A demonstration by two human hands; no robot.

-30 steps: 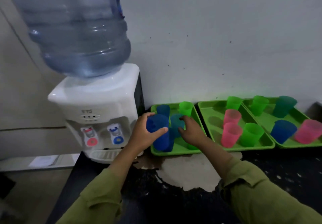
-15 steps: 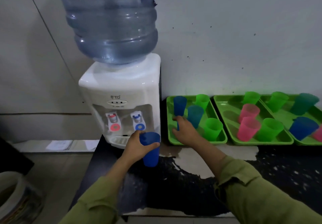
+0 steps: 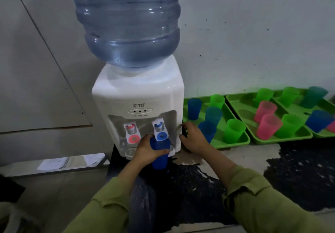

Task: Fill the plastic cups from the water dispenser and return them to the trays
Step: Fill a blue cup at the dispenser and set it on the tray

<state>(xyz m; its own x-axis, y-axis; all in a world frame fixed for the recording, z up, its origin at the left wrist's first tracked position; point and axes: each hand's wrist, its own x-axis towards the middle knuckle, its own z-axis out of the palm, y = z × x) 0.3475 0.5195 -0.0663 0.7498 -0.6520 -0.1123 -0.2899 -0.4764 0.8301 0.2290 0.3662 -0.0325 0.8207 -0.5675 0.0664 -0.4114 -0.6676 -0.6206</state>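
Now the left hand (image 3: 146, 149) curls its fingers round one blue plastic cup (image 3: 160, 157) under the white dispenser's (image 3: 137, 91) blue tap (image 3: 160, 133); the right hand (image 3: 194, 139), fingers loosely apart, touches its side. Three green plastic trays (image 3: 232, 144) by the counter's (image 3: 299, 169) back edge hold thirteen cups (image 3: 234, 130).

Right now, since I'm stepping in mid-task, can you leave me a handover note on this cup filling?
Left hand: grips a blue cup, rim under the blue tap of the water dispenser.
Right hand: holds nothing, rests against the dispenser's right side.
Other cups stand upright in the green trays on the right.
Done: one cup at the tap; whether water flows, or any tray cup is full, cannot be told.
Left: fill it, return it, repeat for the rest.
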